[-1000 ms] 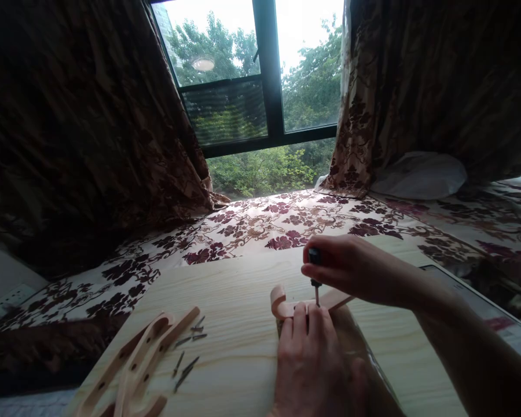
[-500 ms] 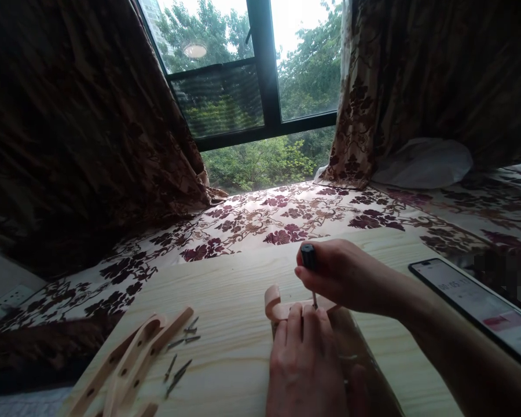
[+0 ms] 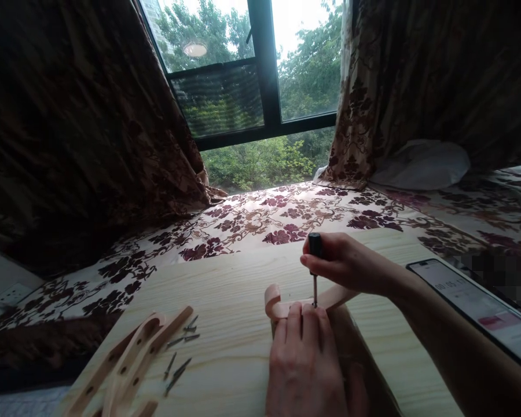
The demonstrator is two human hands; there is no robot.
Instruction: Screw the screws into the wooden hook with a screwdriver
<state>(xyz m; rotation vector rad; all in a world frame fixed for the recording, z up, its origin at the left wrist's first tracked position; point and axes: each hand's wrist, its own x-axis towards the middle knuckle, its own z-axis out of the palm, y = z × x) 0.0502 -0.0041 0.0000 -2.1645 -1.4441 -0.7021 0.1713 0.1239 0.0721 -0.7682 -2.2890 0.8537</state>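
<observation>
My right hand [image 3: 342, 260] is closed round the black handle of a screwdriver [image 3: 315, 249], which stands almost upright. Its shaft runs down to a light wooden curved hook [image 3: 274, 302], close to my left fingertips; the screw head there is too small to make out. My left hand [image 3: 304, 359] holds the hook down against a brown block-like piece [image 3: 364, 359], fingers together on top. That piece is partly hidden under the hand. To the left lie several more wooden hooks [image 3: 124, 368] with drilled holes, beside several loose screws [image 3: 178, 373].
Everything rests on a pale wooden board [image 3: 226, 289]. A phone [image 3: 473, 313] with a timer on its screen lies at the right. Behind the board spreads a floral cloth [image 3: 260, 220], below a window with dark patterned curtains [image 3: 91, 116].
My right hand has risen slightly and shifted right with the screwdriver, which now stands straighter, and more of its shaft shows. My left hand and the hook have stayed nearly still.
</observation>
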